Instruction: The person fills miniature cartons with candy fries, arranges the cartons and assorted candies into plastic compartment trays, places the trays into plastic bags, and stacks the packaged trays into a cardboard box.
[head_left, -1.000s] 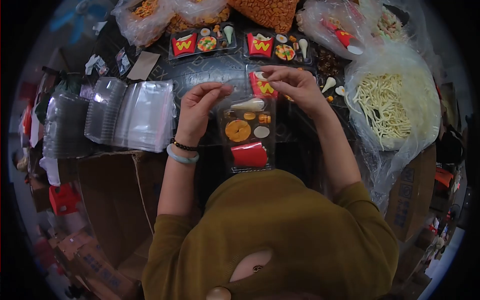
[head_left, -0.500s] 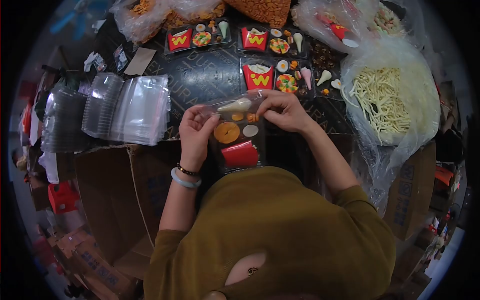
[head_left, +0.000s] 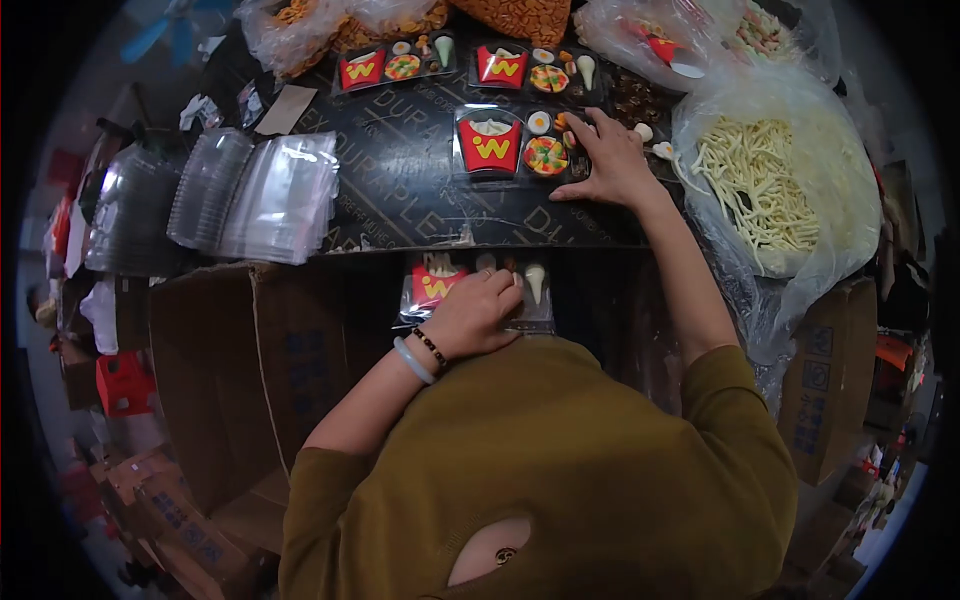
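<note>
My left hand (head_left: 478,312) lies over a bagged toy food set (head_left: 432,286) low at the table's front edge, its fingers curled on the clear plastic. A red fries box and a white ice cream cone show on either side of the hand. On the table, my right hand (head_left: 615,165) has thumb and fingers apart over the right end of a clear tray of toy food (head_left: 490,150). A red fries box, an egg and a pizza (head_left: 546,157) show in that tray; its right end is hidden under the hand.
Two more filled trays, one at the left (head_left: 395,68) and one at the right (head_left: 530,70), lie behind. Stacked clear trays (head_left: 210,190) and plastic bags (head_left: 280,195) are at left. A bag of cream-coloured strips (head_left: 765,185) stands at right. A cardboard box (head_left: 215,390) is below.
The bagged set has been turned and lowered, its printed faces now up. My right hand has left it and moved up to the tray on the table, which has shifted slightly left.
</note>
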